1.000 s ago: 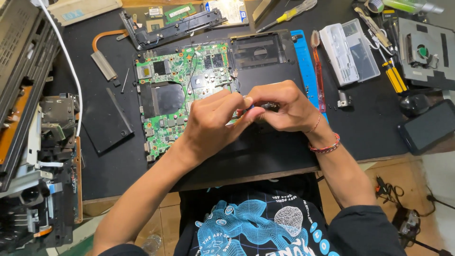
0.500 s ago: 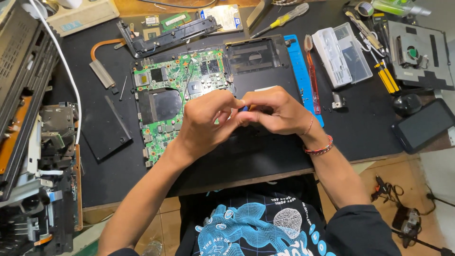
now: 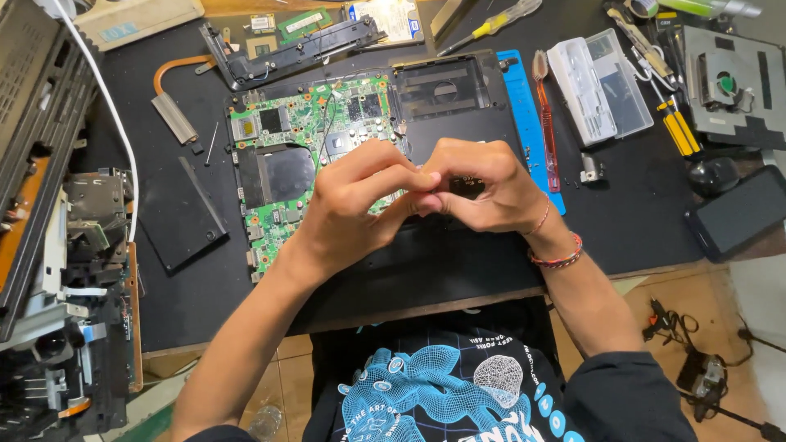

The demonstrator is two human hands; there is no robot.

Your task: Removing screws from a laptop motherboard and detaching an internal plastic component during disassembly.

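My left hand [image 3: 352,205] and my right hand [image 3: 487,184] meet fingertip to fingertip above an opened black laptop base [image 3: 446,90]. Both hands are pinched tight at the point where they touch. Whatever sits between the fingertips is hidden by the fingers. A green motherboard [image 3: 278,131] lies in the left half of the base, just beyond my left hand. My right wrist wears thin bracelets. A blue flat strip [image 3: 528,115] and a red-handled brush [image 3: 547,123] lie right of the base, close to my right hand.
A copper heat pipe [image 3: 176,106] and a black cover panel [image 3: 176,217] lie left of the board. A clear parts box [image 3: 598,86], yellow-handled screwdrivers [image 3: 679,131], a cooling fan [image 3: 725,82] and a dark phone [image 3: 741,213] are at right. A stripped-down machine [image 3: 65,286] fills the left edge.
Both hands stay pinched together over the laptop base, with only small finger shifts. The view has drifted slightly. Nothing is visibly picked up or let go.
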